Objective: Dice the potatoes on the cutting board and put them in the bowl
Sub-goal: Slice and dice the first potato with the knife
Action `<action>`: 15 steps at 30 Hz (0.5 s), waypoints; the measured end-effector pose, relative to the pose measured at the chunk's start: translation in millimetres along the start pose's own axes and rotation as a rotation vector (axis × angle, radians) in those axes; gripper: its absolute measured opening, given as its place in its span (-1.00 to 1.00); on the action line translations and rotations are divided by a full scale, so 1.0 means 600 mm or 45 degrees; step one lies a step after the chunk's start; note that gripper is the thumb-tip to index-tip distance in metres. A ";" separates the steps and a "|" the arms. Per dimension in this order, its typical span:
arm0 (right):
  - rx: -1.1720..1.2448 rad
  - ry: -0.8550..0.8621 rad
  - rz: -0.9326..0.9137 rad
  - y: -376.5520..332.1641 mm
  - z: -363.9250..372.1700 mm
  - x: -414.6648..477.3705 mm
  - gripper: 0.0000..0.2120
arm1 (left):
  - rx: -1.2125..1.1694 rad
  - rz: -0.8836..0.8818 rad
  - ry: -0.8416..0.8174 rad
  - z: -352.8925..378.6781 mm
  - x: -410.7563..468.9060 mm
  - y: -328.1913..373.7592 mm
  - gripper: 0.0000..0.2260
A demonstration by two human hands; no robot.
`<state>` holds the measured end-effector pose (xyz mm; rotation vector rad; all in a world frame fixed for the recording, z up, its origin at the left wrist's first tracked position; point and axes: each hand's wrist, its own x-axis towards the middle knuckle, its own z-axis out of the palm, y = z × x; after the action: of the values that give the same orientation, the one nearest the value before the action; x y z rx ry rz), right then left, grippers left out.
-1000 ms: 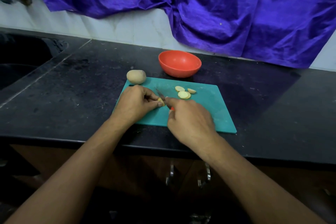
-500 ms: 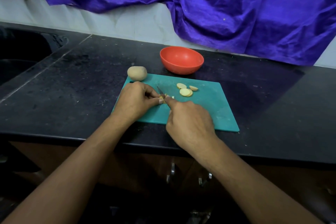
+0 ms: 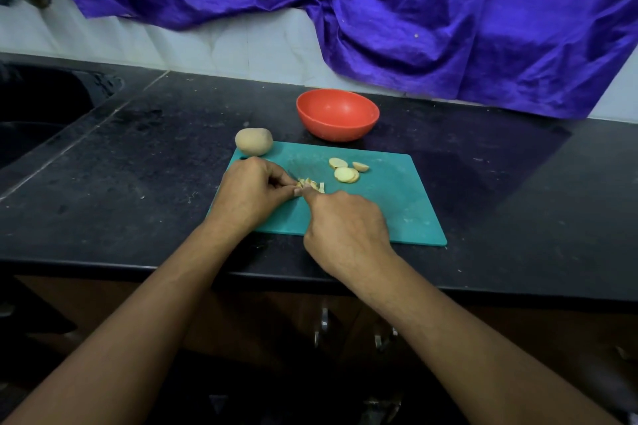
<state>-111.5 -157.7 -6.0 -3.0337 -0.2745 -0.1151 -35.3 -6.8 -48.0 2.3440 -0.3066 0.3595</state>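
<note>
A teal cutting board [image 3: 397, 203] lies on the black counter. My left hand [image 3: 252, 193] pinches a small pile of cut potato pieces [image 3: 312, 185] at its fingertips. My right hand [image 3: 345, 228] grips a knife [image 3: 293, 176]; its handle is hidden in my fist and only a bit of blade shows between the hands. A few round potato slices [image 3: 346, 171] lie further back on the board. A whole potato [image 3: 253, 141] sits at the board's far left corner. The orange bowl [image 3: 337, 114] stands empty just behind the board.
A dark sink [image 3: 38, 114] is set into the counter at the left. Purple cloth [image 3: 379, 3] hangs on the wall behind. Cabinet handles [image 3: 322, 326] show below the counter's front edge.
The knife blade has dropped lower into the potato pieces, and more small cut bits now show beside my left fingertips. Both hands stay in about the same place.
</note>
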 end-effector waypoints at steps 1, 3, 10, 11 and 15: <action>-0.009 -0.004 -0.007 0.000 0.000 -0.001 -0.45 | 0.005 0.004 0.001 0.000 0.001 -0.001 -0.94; -0.031 -0.002 -0.024 0.003 0.000 -0.004 -0.45 | -0.006 0.005 -0.001 0.001 0.002 -0.002 -0.93; 0.522 -0.068 0.081 0.065 0.009 -0.005 -0.57 | -0.007 0.014 -0.023 0.001 0.001 -0.009 -0.94; 0.697 -0.072 0.106 0.074 0.014 -0.004 -0.60 | -0.005 0.022 -0.034 0.001 0.000 -0.010 -0.94; 0.871 -0.014 0.164 0.088 0.019 -0.011 -0.62 | -0.089 -0.010 -0.011 0.000 -0.003 -0.008 -0.96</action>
<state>-107.5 -209.5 -22.2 -2.3627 -0.0889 0.0072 -35.4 -3.1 -51.7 2.2784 -0.3096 0.3298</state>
